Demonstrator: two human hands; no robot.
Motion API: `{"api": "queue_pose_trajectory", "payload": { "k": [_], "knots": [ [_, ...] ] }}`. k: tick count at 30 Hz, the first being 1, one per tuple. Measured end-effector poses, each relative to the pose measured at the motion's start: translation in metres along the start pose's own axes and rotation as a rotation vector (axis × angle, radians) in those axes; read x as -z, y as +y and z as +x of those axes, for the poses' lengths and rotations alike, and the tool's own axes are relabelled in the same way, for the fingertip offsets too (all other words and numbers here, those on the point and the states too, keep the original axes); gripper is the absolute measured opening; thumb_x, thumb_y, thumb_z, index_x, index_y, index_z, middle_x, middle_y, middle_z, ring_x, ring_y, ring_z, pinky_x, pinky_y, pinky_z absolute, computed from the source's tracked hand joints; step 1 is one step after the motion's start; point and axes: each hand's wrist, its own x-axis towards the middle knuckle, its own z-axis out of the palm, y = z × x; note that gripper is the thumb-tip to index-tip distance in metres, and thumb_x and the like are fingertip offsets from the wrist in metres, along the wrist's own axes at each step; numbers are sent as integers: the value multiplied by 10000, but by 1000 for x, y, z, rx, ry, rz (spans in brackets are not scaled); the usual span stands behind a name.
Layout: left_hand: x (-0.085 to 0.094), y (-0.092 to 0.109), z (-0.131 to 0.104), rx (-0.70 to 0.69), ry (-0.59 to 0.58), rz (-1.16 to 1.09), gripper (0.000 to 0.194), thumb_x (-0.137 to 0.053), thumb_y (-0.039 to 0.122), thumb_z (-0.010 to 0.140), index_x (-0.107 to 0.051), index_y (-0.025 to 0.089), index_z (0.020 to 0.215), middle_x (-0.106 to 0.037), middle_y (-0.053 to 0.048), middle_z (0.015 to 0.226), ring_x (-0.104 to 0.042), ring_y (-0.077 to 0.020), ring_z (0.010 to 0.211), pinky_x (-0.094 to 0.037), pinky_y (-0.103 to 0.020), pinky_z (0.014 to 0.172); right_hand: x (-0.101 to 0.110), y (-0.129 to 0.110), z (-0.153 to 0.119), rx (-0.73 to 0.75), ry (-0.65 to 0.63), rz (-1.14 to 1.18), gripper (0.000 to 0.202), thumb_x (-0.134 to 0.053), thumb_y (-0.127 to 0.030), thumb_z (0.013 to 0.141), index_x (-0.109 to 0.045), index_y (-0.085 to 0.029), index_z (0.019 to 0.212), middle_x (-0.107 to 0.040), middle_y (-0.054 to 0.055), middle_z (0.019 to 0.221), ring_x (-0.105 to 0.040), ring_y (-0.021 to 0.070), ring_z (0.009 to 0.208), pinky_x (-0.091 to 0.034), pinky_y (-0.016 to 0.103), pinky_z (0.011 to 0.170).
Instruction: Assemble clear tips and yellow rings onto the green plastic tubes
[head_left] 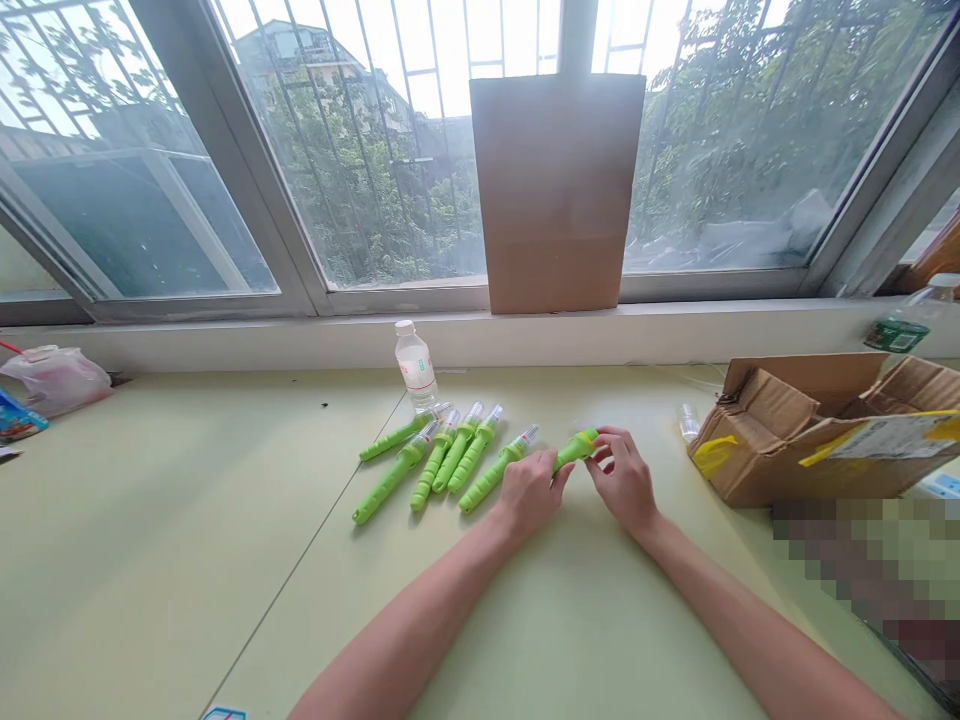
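Observation:
Between my two hands is a green ribbed stick [574, 449], slanting up to the right, its wide collar end toward the right. My left hand [531, 488] is closed around its lower part. At the collar end, my right hand [624, 476] has its thumb and fingers pinched against the stick; whether a clear tip sits there is hidden. Just left of my left hand lies a similar green stick with a clear tip [498, 470]. Further left, several more such sticks [454, 460] lie side by side on the pale green table [225, 520].
A water bottle [415, 366] stands behind the sticks. To the right is an open cardboard box [795, 470] with a small clear plastic piece [687, 422] beside it. A cardboard sheet [556, 195] leans on the window. A plastic bag [58, 380] lies far left.

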Motion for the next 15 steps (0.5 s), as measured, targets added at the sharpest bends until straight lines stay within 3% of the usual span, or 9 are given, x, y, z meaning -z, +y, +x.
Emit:
{"api": "queue_pose_trajectory", "payload": {
  "k": [5, 8, 11, 15],
  "knots": [
    [5, -3, 4, 123, -52, -236, 317, -565, 481, 878, -610, 209, 1033, -613, 19, 627, -555, -160, 544, -392, -268, 558, 1, -1, -1, 40, 8, -18, 117, -540, -303, 927, -505, -196, 894, -616, 81, 1074, -627, 95, 596, -493, 232, 483],
    [6, -5, 7, 169, -55, -333, 287, -666, 434, 795, -601, 218, 972, -582, 46, 596, -495, -133, 509, -365, -248, 536, 1, -1, -1, 60, 25, -56, 145, -547, -324, 934, -518, -196, 871, -628, 81, 1070, -627, 96, 599, -491, 228, 483],
    [6, -5, 7, 174, -32, -330, 207, -622, 416, 826, -598, 221, 892, -586, 40, 604, -480, -123, 509, -343, -243, 531, 2, -1, -1, 80, 39, -84, 158, -545, -330, 941, -540, -195, 858, -639, 80, 1075, -629, 94, 605, -493, 225, 494],
    [5, -3, 5, 102, -17, -182, 290, -525, 445, 899, -580, 207, 743, -620, -7, 680, -532, -140, 592, -346, -255, 567, 2, 1, -1, 82, 24, -98, 172, -536, -337, 947, -566, -193, 859, -647, 80, 1087, -632, 92, 606, -497, 225, 504]
  ]
}}
